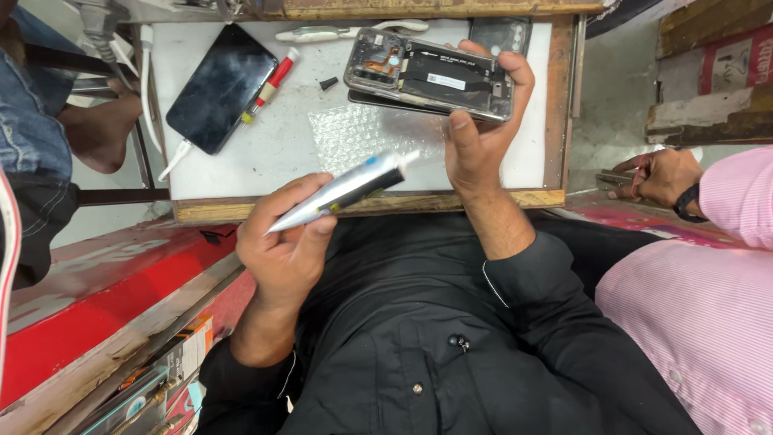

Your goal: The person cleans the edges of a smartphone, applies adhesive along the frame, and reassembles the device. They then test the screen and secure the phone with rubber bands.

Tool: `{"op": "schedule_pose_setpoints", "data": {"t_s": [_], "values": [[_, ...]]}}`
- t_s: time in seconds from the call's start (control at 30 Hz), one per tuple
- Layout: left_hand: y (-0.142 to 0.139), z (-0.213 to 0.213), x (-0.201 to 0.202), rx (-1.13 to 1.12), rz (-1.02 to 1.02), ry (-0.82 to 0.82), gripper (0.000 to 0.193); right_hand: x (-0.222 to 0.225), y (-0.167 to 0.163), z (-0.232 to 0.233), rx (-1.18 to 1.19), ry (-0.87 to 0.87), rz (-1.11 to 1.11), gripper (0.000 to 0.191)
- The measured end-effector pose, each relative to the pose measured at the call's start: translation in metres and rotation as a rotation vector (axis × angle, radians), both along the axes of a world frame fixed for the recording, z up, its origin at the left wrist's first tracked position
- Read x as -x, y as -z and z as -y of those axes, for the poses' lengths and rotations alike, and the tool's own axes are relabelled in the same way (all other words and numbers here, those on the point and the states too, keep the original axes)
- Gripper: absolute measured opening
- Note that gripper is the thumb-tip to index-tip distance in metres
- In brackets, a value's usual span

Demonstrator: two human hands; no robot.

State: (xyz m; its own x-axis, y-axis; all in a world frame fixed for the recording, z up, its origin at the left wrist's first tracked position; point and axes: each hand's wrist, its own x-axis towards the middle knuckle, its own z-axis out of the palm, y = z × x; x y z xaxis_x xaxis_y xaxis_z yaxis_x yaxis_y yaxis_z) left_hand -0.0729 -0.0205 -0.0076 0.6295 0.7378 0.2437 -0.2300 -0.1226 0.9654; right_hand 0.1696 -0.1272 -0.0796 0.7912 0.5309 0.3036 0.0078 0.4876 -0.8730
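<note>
Gripping an opened phone [431, 74] — dark innards, orange flex — right hand [481, 133], left hand [286, 234] clasping a silver glue tube [346, 189].

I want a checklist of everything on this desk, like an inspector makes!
Surface: white tray with wooden rim, bubble wrap lying on it.
Job's things: opened phone in right hand; glue tube in left hand.
Clutter: black phone, red pen, small black cap, white tool.
Hands: both gripping.
Cables: white cable running to the black phone.
Surroundings: red bench; another person's pink sleeve.
</note>
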Motion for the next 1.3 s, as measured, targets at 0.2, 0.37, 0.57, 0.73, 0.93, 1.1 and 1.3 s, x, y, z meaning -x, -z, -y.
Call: {"op": "schedule_pose_setpoints", "data": {"t_s": [0.2,0.37,0.57,0.73,0.93,1.1,1.3], "values": [[-0.011,-0.004,-0.030,-0.344,-0.143,-0.014,0.037,-0.001,0.003,-0.001,-0.001,-0.003,0.018,0.080],[-0.018,-0.007,-0.037,-0.496,-0.234,-0.044,0.032,-0.003,0.005,0.000,0.021,-0.003,0.038,0.081],[-0.019,-0.010,-0.043,-0.556,-0.248,-0.074,0.031,-0.004,0.006,-0.001,0.012,-0.004,0.034,0.081],[-0.016,-0.010,-0.045,-0.577,-0.246,-0.065,0.032,-0.005,0.008,-0.002,0.002,-0.008,0.032,0.081],[-0.011,-0.011,-0.046,-0.603,-0.232,-0.075,0.033,-0.006,0.011,-0.004,-0.011,-0.010,0.070,0.079],[-0.011,-0.013,-0.043,-0.595,-0.237,-0.078,0.031,-0.006,0.013,-0.002,-0.020,-0.020,0.056,0.079],[-0.012,-0.017,-0.040,-0.597,-0.236,-0.092,0.029,-0.005,0.016,0.001,-0.007,-0.012,0.070,0.079]]}}
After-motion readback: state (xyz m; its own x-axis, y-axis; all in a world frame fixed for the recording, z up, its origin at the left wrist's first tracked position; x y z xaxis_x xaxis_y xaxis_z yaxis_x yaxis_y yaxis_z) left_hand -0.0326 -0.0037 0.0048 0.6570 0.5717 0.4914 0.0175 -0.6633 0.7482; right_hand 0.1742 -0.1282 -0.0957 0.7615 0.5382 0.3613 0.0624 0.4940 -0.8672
